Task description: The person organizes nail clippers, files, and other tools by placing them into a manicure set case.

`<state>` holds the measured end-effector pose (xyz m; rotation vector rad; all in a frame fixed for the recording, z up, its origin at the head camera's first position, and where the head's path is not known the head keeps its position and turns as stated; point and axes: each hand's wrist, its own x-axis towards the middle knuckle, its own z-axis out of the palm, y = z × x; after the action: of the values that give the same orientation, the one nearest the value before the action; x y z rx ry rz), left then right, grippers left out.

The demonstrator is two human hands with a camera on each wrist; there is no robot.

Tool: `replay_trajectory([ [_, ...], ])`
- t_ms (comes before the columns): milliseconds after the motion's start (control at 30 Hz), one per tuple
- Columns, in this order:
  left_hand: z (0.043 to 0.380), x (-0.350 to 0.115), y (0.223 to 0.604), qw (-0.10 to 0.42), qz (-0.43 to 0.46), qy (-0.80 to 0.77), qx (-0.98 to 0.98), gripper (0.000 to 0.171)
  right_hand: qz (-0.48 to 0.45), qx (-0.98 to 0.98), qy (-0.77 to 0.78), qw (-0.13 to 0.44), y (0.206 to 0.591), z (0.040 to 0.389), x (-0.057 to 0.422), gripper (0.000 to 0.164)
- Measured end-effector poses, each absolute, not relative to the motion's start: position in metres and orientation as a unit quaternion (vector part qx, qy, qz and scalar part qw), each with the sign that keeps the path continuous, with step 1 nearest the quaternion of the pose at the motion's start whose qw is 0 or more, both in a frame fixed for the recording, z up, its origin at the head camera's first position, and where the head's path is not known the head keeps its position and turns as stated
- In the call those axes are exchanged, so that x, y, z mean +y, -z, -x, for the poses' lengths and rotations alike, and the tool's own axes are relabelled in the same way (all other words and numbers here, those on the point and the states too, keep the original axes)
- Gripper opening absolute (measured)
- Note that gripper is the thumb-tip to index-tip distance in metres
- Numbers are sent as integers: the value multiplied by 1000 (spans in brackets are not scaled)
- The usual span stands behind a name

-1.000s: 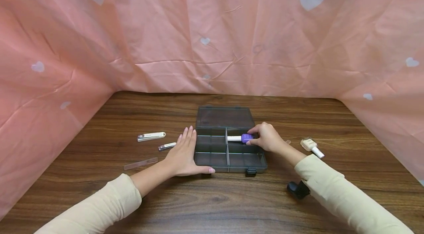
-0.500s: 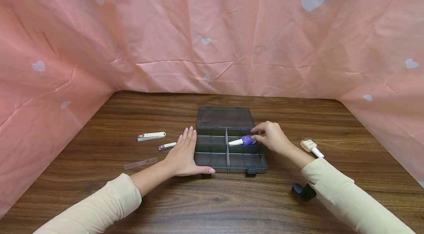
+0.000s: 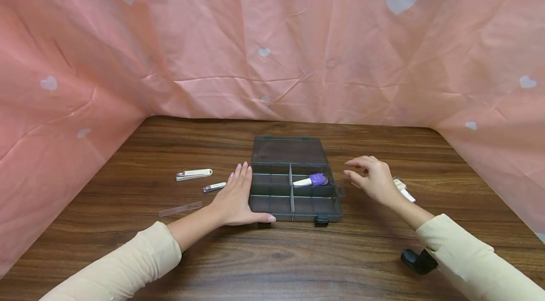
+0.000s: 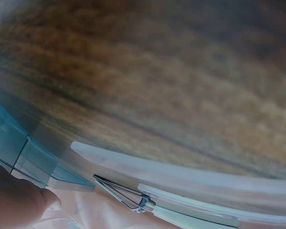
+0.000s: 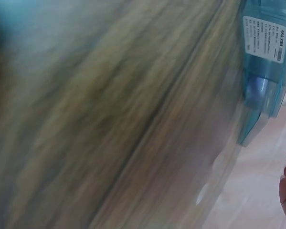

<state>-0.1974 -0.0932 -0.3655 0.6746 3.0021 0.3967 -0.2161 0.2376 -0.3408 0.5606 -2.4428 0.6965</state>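
backdrop: pink cloth (image 3: 294,31) with pale hearts hangs behind and beside a wood-grain bench (image 3: 272,263)
compartment box (image 3: 304,218): lid (image 3: 291,150) laid back, the purple bottle (image 3: 317,179) lying at a slight slant in the far right compartment, its white cap (image 3: 302,182) towards the divider (image 3: 292,204)
left hand (image 3: 236,200): fingers straight, grasping nothing, set against the box's left side, thumb along the near edge
right hand (image 3: 376,179): just right of the box, thumb and fingers parted in a loose curve, holding nothing
handling: the left hand's flat brace looks sound, though a hard push might slide the box; right-hand fingers do best well clear of the wall, so the bottle is not knocked
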Motion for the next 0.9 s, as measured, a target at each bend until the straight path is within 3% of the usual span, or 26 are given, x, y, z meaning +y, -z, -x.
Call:
replay_trajectory([
  [400, 197, -94, 366, 15, -217, -129, 968, 127, -145, -912, -262, 281, 347, 193, 268, 29],
  [900, 197, -94, 365, 19, -219, -126, 967, 126, -75, -926, -242, 282, 364, 172, 325, 29],
])
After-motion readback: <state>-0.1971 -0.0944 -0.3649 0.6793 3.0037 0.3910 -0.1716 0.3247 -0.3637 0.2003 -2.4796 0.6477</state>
